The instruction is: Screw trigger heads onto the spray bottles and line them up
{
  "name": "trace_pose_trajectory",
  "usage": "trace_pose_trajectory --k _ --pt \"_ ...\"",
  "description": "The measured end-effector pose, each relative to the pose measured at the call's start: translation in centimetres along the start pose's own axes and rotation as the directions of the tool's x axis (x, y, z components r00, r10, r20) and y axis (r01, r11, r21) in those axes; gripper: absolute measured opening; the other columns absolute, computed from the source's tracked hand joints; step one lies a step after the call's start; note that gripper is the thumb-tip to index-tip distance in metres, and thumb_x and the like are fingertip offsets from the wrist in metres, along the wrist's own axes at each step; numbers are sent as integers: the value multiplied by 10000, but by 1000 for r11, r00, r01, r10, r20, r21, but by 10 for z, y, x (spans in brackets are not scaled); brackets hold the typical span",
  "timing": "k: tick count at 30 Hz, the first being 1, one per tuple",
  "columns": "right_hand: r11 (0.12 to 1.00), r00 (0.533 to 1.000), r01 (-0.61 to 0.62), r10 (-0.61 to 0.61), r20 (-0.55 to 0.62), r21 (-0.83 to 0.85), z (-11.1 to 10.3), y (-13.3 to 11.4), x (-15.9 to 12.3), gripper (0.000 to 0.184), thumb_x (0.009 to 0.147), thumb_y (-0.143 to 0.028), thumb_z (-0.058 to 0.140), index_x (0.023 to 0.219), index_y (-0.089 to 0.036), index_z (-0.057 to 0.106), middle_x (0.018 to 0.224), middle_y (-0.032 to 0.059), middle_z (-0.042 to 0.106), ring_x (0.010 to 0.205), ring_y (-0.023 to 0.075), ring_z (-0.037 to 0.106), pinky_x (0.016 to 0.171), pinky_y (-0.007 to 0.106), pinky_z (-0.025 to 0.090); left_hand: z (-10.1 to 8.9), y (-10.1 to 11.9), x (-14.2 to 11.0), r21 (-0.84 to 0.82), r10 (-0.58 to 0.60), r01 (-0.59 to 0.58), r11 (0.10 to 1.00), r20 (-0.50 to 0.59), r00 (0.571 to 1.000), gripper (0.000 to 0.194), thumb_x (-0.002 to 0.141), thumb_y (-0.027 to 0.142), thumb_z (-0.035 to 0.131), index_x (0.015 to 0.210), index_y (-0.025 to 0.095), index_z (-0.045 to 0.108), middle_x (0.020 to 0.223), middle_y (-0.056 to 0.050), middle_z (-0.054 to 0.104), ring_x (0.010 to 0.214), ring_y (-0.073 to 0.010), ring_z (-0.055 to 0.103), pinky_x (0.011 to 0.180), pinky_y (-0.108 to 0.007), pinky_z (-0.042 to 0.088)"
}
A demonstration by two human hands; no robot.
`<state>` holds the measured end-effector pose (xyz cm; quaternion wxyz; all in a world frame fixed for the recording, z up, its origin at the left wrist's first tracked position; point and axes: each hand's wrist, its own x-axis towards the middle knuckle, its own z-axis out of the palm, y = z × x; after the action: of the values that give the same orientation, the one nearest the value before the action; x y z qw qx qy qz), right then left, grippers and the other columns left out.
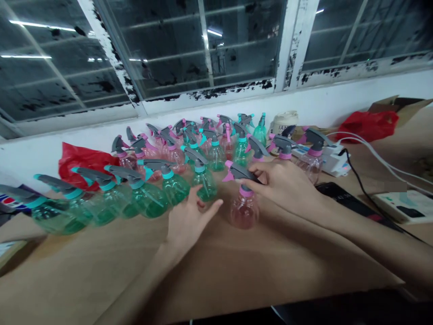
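My right hand pinches the grey and pink trigger head of a pink spray bottle, which stands upright at the middle of the table. To its left, my left hand has its thumb and index finger apart and holds nothing. Just beyond those fingers is a green spray bottle; whether a fingertip touches it I cannot tell. A row of several green spray bottles with grey and teal heads runs off to the left. More pink spray bottles stand behind my right hand.
Many pink and green bottles crowd the back by the window wall. Red plastic bags lie at left and far right, near a cardboard box. A phone, white cables, a power strip and a white box occupy the right.
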<state>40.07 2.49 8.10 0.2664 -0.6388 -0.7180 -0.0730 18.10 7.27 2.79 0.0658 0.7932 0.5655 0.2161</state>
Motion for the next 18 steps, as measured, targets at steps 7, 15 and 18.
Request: trace_pose_trajectory --k 7,15,18 --pt "989 998 37 -44 44 143 -15 -6 -40 375 843 -526 501 671 -215 618 519 -9 562 483 135 502 477 260 320 8 22 -45 -289 286 -204 935 279 917 858 693 596 662 1380 230 300 1377 -130 429 1225 -339 451 959 -490 395" --pt "893 993 107 -117 -3 436 -5 15 -67 496 695 -531 680 1076 -228 586 1045 60 678 906 239 645 744 348 501 32 36 -54 -488 435 -265 831 275 857 745 730 430 707 1353 287 325 1324 -73 483 1214 -301 466 979 -485 390" --pt "814 994 105 -100 -40 572 4 14 -65 545 666 -469 730 1111 -202 562 1031 71 681 873 222 655 729 335 526 38 42 -50 -514 456 -267 815 287 842 745 707 442 729 1333 270 363 1287 -82 505 1189 -301 484 968 -490 399"
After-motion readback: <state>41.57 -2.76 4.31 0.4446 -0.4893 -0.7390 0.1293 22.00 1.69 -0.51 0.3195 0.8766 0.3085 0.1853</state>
